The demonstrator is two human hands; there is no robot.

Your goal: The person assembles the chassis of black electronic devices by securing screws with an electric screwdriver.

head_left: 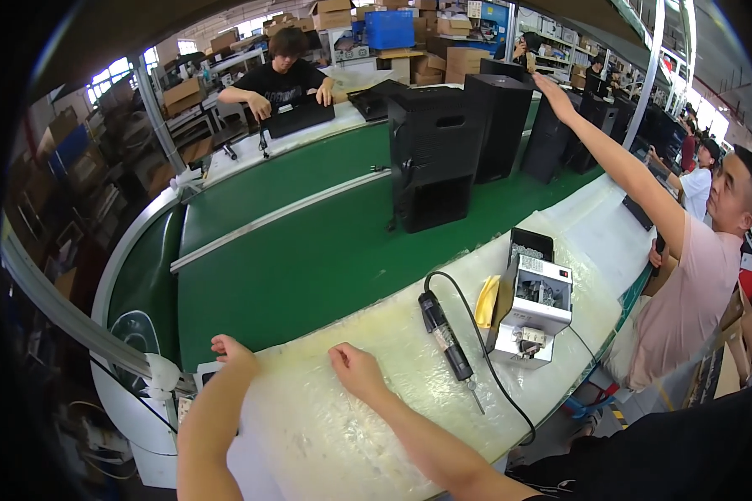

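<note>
My left hand [234, 351] is over the left end of the film-covered worktop [301, 417], beside the green belt's near edge. Its fingers are bent but apart, and no object shows in them. To its right, my right hand [357, 370] hovers over the same worktop with its fingers curled in; nothing shows in it. An electric screwdriver [447, 337], black with a long thin bit, lies to the right of that hand, its cord looping around it. Beyond it stands a grey screw feeder [536, 305] with a tray of small screws [530, 246] behind.
Tall black cabinets [434, 159] stand on the green conveyor belt [309, 275]. A yellow cloth or glove [486, 302] lies against the feeder. A co-worker [288, 79] across the belt handles a black panel [301, 117]. At right, a person in pink [685, 284] stretches an arm toward the cabinets.
</note>
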